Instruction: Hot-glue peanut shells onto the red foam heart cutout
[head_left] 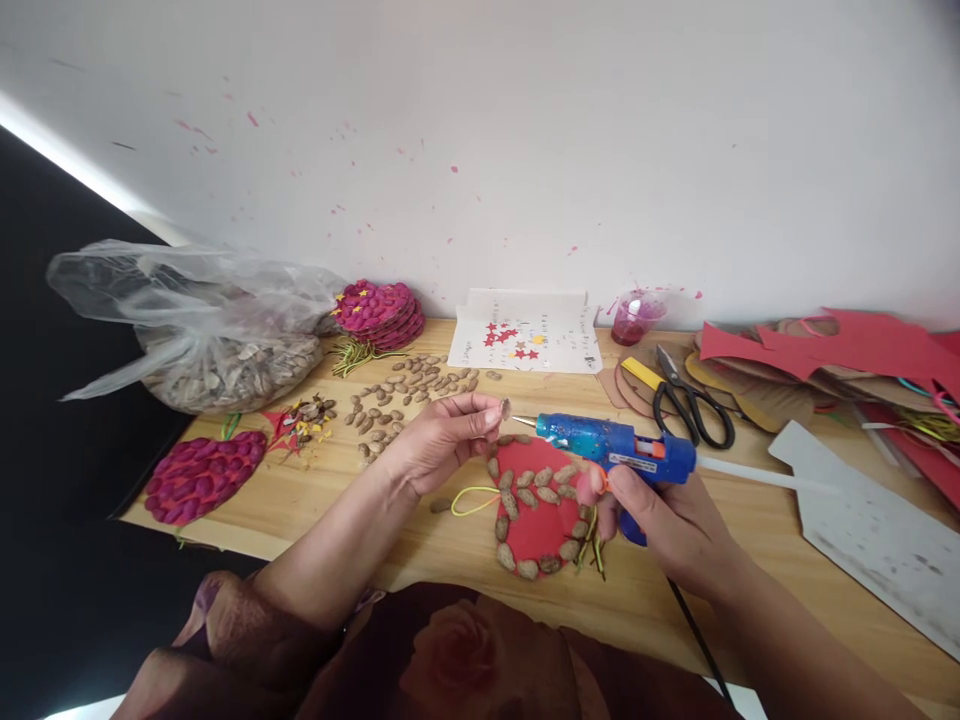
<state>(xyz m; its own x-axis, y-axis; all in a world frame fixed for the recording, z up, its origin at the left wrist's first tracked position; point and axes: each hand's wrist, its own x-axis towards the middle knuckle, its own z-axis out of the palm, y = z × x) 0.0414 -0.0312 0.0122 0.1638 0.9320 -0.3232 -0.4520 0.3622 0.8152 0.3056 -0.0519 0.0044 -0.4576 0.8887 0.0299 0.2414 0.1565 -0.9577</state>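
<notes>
My right hand (660, 510) grips a blue hot glue gun (592, 445), a white glue stick (757, 472) poking out of its back. Its metal nozzle points left, at or very near a small peanut shell (506, 408) pinched in the fingertips of my left hand (454, 435). Below both hands lies a red paper shape (536, 525) with peanut shells stuck round its edge and in rows across the middle. A yellow-green loop (474, 502) sticks out from its left side, and green strands (594, 550) from its right. My right hand and the glue gun hide part of the shape.
Loose peanut shells (420, 380) are scattered behind my left hand. A clear plastic bag of shells (240, 360) and finished magenta pieces (379, 315) stand left. Paper with stars (525, 335), a cup of magenta paint (634, 318), black-handled scissors (694, 400) and red paper scraps (832, 345) lie behind and right.
</notes>
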